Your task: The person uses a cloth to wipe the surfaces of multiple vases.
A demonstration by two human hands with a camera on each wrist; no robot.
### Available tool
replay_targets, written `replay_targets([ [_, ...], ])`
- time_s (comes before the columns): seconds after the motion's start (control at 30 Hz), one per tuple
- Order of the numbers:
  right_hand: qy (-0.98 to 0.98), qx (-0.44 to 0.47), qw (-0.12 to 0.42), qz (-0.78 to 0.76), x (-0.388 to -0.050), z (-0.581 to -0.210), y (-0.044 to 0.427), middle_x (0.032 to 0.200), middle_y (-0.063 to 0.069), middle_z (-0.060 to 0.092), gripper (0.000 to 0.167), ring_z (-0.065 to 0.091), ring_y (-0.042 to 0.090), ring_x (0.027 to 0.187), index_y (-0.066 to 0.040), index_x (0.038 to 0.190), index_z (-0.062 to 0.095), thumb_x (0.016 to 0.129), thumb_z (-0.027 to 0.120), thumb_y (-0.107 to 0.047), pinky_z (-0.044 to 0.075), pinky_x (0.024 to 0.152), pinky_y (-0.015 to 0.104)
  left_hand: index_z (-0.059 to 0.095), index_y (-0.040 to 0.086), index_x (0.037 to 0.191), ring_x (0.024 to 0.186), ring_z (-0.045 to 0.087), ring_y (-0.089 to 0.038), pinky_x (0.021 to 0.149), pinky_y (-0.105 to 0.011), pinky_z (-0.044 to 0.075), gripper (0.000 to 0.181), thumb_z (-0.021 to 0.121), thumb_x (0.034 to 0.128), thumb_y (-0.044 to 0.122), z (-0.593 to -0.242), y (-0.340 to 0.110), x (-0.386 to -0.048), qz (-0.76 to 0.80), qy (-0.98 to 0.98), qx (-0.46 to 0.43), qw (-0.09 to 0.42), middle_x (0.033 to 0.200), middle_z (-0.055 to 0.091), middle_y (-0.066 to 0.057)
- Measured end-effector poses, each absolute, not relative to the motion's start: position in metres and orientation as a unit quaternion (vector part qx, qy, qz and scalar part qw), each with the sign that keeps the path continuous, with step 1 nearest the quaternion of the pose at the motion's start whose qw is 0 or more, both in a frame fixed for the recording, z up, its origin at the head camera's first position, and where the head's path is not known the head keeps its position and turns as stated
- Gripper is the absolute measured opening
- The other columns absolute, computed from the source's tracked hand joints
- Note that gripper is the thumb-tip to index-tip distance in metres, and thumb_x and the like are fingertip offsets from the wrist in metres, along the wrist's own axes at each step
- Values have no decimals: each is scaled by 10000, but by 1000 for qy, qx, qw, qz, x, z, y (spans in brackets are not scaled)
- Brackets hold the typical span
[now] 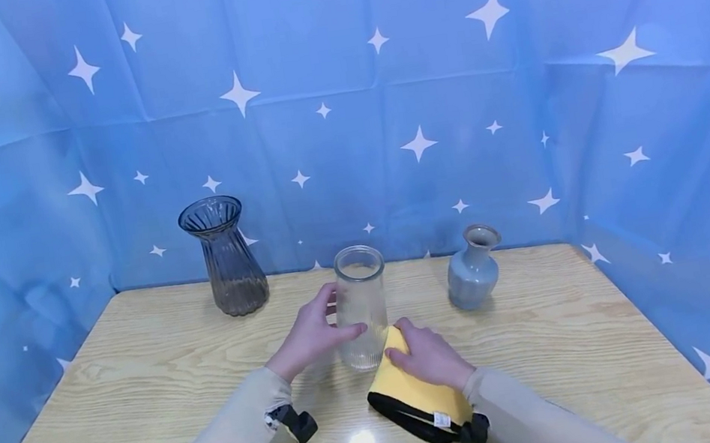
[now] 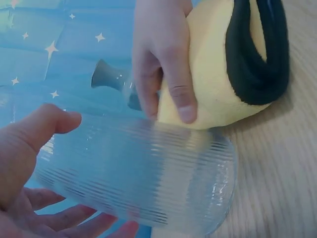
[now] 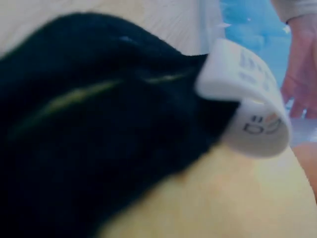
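A clear ribbed glass vase stands on the table in the middle of the head view. My left hand is around its left side, thumb across the front and fingers behind. In the left wrist view, the fingers lie along the lower side of the glass. My right hand grips a folded yellow cloth with black edging and a white label. In the head view the cloth's upper end meets the vase's lower right side. The right wrist view is mostly filled by the cloth's black edging.
A dark grey fluted glass vase stands at the back left of the wooden table. At the back right stands a small blue-grey vase with a narrow neck. A blue star-patterned curtain hangs behind and at both sides.
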State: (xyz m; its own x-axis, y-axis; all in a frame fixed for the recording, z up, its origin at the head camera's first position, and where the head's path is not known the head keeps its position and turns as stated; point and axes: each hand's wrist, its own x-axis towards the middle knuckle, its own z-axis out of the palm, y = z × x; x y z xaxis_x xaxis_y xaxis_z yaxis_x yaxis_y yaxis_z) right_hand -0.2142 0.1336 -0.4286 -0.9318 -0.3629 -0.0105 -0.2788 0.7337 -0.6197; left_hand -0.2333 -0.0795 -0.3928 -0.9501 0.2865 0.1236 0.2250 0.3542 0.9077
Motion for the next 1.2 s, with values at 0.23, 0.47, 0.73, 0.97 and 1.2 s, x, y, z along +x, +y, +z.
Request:
replay_targets([
  [0.23, 925, -155, 85, -336, -220, -430, 133, 721, 29, 526, 373, 497, 152, 576, 36, 1174, 502, 922, 630, -207, 411, 513, 298, 517, 101, 1239, 1157, 547, -394, 868, -442, 528, 570, 822, 758, 132, -392, -83, -239, 536, 824, 180, 24, 1250, 566, -139],
  [0.47, 916, -137, 43, -375, -217, -425, 134, 827, 37, 605, 364, 536, 143, 651, 1, 1193, 532, 912, 649, -200, 465, 592, 324, 519, 95, 1231, 1139, 551, -407, 888, -457, 514, 563, 824, 761, 138, -393, -83, -240, 530, 824, 197, 27, 1224, 564, -141],
  [0.73, 895, -180, -34, -407, -220, -388, 135, 855, 38, 642, 406, 547, 107, 584, -23, 1268, 557, 911, 664, -185, 484, 589, 305, 520, 104, 1228, 1148, 545, -404, 862, -429, 531, 548, 817, 771, 150, -393, -84, -240, 523, 829, 192, 34, 1234, 554, -142],
  [0.97, 891, -201, -68, -401, -225, -356, 137, 861, 52, 639, 466, 553, 104, 575, -40, 1329, 542, 917, 665, -219, 494, 574, 295, 521, 111, 1235, 1158, 541, -395, 879, -437, 522, 545, 811, 777, 159, -392, -84, -240, 518, 832, 198, 35, 1242, 551, -140],
  [1.2, 880, -212, -78, -417, -227, -337, 140, 903, 65, 638, 487, 574, 134, 548, -73, 1354, 533, 921, 668, -250, 507, 518, 302, 516, 101, 1238, 1146, 553, -388, 927, -495, 482, 550, 808, 773, 138, -394, -84, -242, 516, 830, 208, 31, 1217, 571, -138],
])
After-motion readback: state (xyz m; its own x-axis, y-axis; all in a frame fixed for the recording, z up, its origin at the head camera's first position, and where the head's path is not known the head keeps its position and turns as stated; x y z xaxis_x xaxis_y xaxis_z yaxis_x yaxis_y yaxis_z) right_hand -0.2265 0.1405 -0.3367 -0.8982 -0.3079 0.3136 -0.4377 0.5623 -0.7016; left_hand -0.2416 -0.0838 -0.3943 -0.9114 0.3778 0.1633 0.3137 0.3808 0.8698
